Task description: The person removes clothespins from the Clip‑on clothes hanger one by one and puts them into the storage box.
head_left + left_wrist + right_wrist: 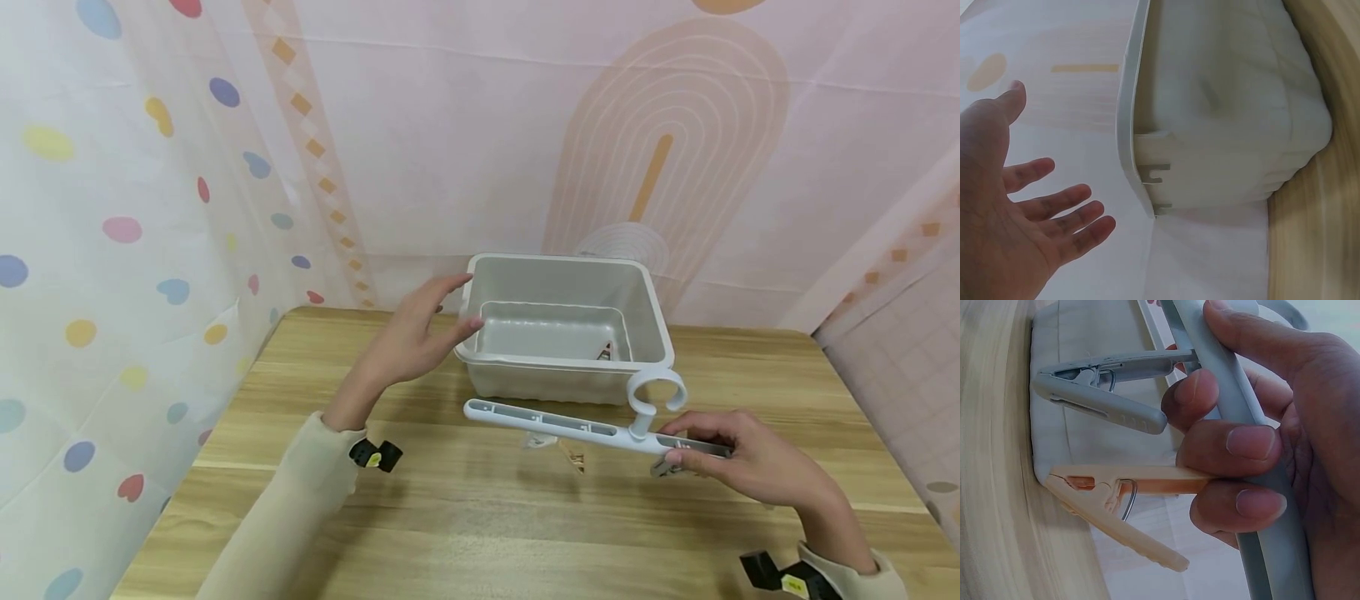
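My right hand (750,458) grips one end of a light blue-grey clip hanger (558,422) with a curled hook on top. The fingers wrap round its bar in the right wrist view, where a grey clothespin (1104,394) and an orange clothespin (1122,512) hang from it. The hanger is held level, in front of a grey plastic bin (555,379). Beside the bin's left rim, my left hand (412,337) is spread with nothing in it. Its fingers and thumb are apart in the left wrist view, close to the bin wall (1229,125).
A small brown-and-white piece (605,351) lies inside the bin. The bin stands at the back of a wooden table (480,533), near a patterned cloth (450,150) that hangs behind and at both sides.
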`<state>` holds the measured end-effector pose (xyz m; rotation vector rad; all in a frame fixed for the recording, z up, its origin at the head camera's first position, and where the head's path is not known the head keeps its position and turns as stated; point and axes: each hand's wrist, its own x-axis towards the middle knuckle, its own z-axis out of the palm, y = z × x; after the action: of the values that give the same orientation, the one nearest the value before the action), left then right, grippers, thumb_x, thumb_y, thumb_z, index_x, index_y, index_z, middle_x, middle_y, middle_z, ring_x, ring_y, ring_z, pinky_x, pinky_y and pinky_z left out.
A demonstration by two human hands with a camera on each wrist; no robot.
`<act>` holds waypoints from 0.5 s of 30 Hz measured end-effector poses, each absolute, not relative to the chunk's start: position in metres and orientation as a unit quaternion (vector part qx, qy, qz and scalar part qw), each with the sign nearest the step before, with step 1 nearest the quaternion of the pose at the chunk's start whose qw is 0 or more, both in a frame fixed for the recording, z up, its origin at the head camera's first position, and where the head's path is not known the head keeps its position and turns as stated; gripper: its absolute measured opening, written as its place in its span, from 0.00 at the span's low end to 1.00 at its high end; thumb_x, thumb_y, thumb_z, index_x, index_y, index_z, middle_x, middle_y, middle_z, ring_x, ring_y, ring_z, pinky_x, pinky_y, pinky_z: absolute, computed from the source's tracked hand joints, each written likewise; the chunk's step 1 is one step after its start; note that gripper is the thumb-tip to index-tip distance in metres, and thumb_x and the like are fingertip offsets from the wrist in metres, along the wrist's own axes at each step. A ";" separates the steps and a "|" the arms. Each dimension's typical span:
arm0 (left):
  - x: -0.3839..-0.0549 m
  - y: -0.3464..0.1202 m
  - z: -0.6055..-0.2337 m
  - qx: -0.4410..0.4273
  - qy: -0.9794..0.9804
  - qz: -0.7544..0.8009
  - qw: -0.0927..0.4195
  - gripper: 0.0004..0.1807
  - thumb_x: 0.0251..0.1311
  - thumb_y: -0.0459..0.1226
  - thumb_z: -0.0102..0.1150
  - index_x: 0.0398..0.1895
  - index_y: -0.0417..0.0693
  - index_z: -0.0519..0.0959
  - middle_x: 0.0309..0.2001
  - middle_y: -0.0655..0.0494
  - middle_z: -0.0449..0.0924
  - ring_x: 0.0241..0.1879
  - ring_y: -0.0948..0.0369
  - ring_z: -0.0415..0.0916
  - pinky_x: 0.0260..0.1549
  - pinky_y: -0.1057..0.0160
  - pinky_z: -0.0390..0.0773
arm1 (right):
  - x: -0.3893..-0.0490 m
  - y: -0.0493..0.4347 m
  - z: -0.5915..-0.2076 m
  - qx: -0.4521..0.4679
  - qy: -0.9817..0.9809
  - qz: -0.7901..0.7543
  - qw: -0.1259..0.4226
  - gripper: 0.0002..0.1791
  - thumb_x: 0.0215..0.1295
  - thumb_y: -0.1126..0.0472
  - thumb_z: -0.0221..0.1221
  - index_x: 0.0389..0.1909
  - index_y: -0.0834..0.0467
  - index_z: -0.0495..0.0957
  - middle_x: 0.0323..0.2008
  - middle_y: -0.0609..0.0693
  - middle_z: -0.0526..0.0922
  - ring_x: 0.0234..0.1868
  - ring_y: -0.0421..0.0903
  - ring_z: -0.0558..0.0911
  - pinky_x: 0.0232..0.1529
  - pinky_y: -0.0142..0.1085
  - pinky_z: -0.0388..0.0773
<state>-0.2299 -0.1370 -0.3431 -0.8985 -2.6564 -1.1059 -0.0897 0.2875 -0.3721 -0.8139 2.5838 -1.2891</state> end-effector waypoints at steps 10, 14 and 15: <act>-0.210 -0.147 -0.355 -0.285 -0.870 -0.394 0.080 0.35 0.72 0.52 0.59 0.78 0.58 0.63 0.75 0.56 0.66 0.73 0.55 0.65 0.67 0.47 0.73 | -0.089 0.286 -0.368 -0.262 0.867 -0.417 0.067 0.11 0.70 0.64 0.64 0.48 0.47 0.84 0.31 0.41 0.88 0.26 0.34 0.80 0.26 0.33 0.79; -0.203 -0.150 -0.358 -0.280 -0.865 -0.409 0.079 0.35 0.72 0.50 0.60 0.78 0.58 0.63 0.75 0.56 0.66 0.72 0.54 0.66 0.67 0.47 0.73 | -0.088 0.285 -0.368 -0.257 0.867 -0.420 0.072 0.10 0.71 0.63 0.64 0.48 0.47 0.84 0.32 0.42 0.89 0.27 0.37 0.82 0.27 0.33 0.80; -0.201 -0.151 -0.359 -0.280 -0.863 -0.414 0.078 0.34 0.72 0.49 0.60 0.78 0.57 0.62 0.75 0.55 0.66 0.73 0.54 0.66 0.67 0.47 0.74 | -0.088 0.285 -0.368 -0.256 0.868 -0.420 0.072 0.10 0.71 0.63 0.64 0.48 0.47 0.84 0.32 0.42 0.88 0.27 0.37 0.82 0.28 0.33 0.80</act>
<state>-0.2006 -0.1507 -0.3589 -0.8382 -2.5836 -1.2407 -0.0877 0.2848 -0.3681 -0.7679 2.6076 -1.2623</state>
